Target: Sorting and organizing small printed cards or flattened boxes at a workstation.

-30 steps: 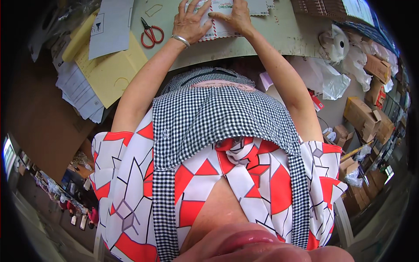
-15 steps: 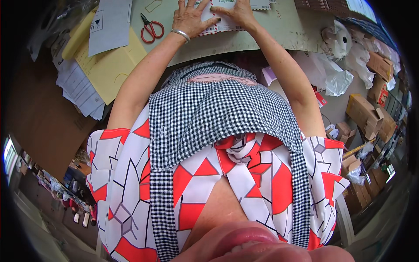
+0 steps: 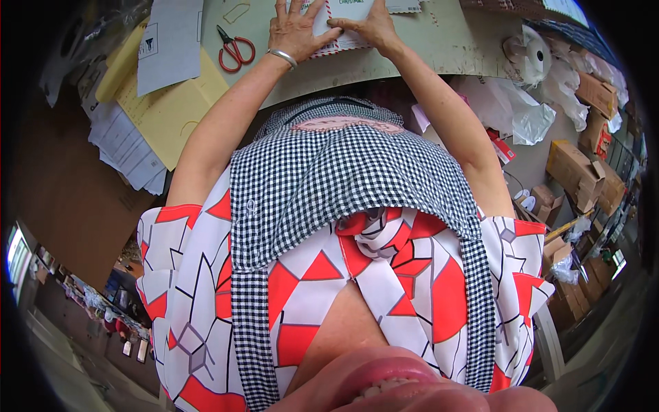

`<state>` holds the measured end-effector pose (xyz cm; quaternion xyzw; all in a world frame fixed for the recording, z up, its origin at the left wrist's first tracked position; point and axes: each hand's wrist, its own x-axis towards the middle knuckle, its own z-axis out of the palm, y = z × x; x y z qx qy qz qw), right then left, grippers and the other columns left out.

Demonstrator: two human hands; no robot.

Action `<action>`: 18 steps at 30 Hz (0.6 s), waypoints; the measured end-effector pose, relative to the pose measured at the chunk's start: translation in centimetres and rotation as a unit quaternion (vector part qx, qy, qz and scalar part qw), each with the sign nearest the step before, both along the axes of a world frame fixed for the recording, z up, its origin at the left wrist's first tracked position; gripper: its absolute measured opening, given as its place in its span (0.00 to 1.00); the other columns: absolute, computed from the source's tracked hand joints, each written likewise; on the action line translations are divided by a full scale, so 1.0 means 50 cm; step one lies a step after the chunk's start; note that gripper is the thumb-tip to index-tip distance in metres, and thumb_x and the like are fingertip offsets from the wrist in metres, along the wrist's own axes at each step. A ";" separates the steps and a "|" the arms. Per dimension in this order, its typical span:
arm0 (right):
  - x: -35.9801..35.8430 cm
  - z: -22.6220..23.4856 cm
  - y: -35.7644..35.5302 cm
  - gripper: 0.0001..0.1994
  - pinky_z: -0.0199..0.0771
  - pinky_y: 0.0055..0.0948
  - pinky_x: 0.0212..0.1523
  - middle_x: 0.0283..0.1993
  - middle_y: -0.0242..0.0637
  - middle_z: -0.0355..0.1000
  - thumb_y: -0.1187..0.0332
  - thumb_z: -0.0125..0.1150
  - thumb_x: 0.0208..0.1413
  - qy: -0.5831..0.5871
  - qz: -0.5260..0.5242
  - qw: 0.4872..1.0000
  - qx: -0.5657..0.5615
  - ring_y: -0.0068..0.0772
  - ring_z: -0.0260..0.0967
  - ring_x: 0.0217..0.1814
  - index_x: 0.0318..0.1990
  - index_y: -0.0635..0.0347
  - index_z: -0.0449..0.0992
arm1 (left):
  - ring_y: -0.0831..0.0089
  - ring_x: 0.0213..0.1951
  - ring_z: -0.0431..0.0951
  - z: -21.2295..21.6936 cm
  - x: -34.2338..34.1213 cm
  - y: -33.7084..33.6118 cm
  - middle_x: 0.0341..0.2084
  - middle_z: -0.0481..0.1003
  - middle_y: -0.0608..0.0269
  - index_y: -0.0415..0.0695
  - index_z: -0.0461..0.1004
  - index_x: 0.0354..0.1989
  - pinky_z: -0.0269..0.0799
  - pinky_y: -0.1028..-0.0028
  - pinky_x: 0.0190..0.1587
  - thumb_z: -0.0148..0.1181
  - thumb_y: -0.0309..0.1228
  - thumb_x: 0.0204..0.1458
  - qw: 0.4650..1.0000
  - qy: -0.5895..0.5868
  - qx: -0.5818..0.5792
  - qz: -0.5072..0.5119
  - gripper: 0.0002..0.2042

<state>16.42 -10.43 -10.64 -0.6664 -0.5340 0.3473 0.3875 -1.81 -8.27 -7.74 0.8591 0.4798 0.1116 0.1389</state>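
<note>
At the far left, white papers (image 3: 127, 147) are lying in an untidy stack beside a yellow sheet (image 3: 168, 113), and a large white sheet (image 3: 168, 48) is partly covering the yellow one. Scissors (image 3: 229, 41) with red handles are lying on the pale green table (image 3: 446, 48), just beside the person's left forearm. The left hand (image 3: 297, 29), wearing a silver bracelet (image 3: 283, 58) at the wrist, is resting flat with its fingers spread on a white card (image 3: 350, 36) with red-and-white striped edging. The card is lying on the table under and between both hands, running out past the upper edge. The right hand (image 3: 374, 29) is spreading its thumb leftward over the card, away from its fingers; its fingertips are falling out of view. Both hands are staying opened out, closing around nothing visible. Farther right, a white roll (image 3: 534, 55) is sitting by the table's end, clear plastic bags (image 3: 532, 120) are hanging below, and cardboard boxes (image 3: 573, 172) are lying beyond.
</note>
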 end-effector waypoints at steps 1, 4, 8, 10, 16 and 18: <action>-0.002 0.000 -0.002 0.46 0.70 0.39 0.53 0.49 0.52 0.70 0.56 0.81 0.29 -0.003 -0.003 1.000 0.012 0.47 0.69 0.53 0.55 0.67 0.60 | 0.43 0.65 0.50 0.000 0.000 -0.001 0.62 0.56 0.51 0.53 0.59 0.64 0.61 0.46 0.58 0.63 0.55 0.39 1.000 0.003 0.000 0.002 0.41; -0.001 -0.007 -0.005 0.46 0.69 0.39 0.54 0.49 0.52 0.70 0.56 0.81 0.28 0.009 -0.013 1.000 0.019 0.47 0.69 0.53 0.54 0.67 0.60 | 0.43 0.65 0.49 -0.001 0.002 -0.003 0.62 0.56 0.52 0.54 0.58 0.65 0.61 0.46 0.58 0.63 0.55 0.40 1.000 0.016 0.001 0.001 0.42; -0.004 -0.009 -0.004 0.46 0.68 0.40 0.55 0.50 0.53 0.69 0.54 0.80 0.29 -0.006 -0.009 1.000 0.022 0.49 0.67 0.54 0.55 0.68 0.59 | 0.44 0.66 0.48 -0.059 -0.010 0.006 0.63 0.54 0.52 0.54 0.57 0.65 0.60 0.46 0.59 0.63 0.56 0.40 1.000 0.005 0.023 -0.005 0.42; -0.004 -0.012 -0.002 0.47 0.67 0.40 0.56 0.51 0.53 0.68 0.54 0.80 0.29 0.000 -0.014 1.000 0.013 0.50 0.67 0.55 0.56 0.68 0.59 | 0.43 0.66 0.47 -0.071 -0.007 0.011 0.64 0.53 0.51 0.53 0.55 0.66 0.58 0.46 0.60 0.63 0.57 0.40 0.983 0.121 0.136 -0.010 0.44; 0.006 -0.016 0.009 0.52 0.65 0.41 0.58 0.54 0.56 0.65 0.51 0.80 0.28 -0.017 -0.011 1.000 0.005 0.52 0.64 0.58 0.59 0.69 0.56 | 0.41 0.67 0.44 0.000 -0.009 0.025 0.65 0.50 0.49 0.52 0.51 0.68 0.54 0.46 0.63 0.64 0.59 0.38 0.996 0.059 -0.052 -0.045 0.48; 0.011 -0.013 0.016 0.54 0.65 0.41 0.59 0.55 0.57 0.64 0.50 0.80 0.27 -0.014 -0.010 1.000 0.001 0.52 0.63 0.59 0.60 0.70 0.55 | 0.41 0.67 0.43 0.004 -0.002 0.035 0.65 0.50 0.49 0.52 0.51 0.68 0.54 0.46 0.64 0.64 0.59 0.37 0.996 0.058 -0.060 -0.042 0.49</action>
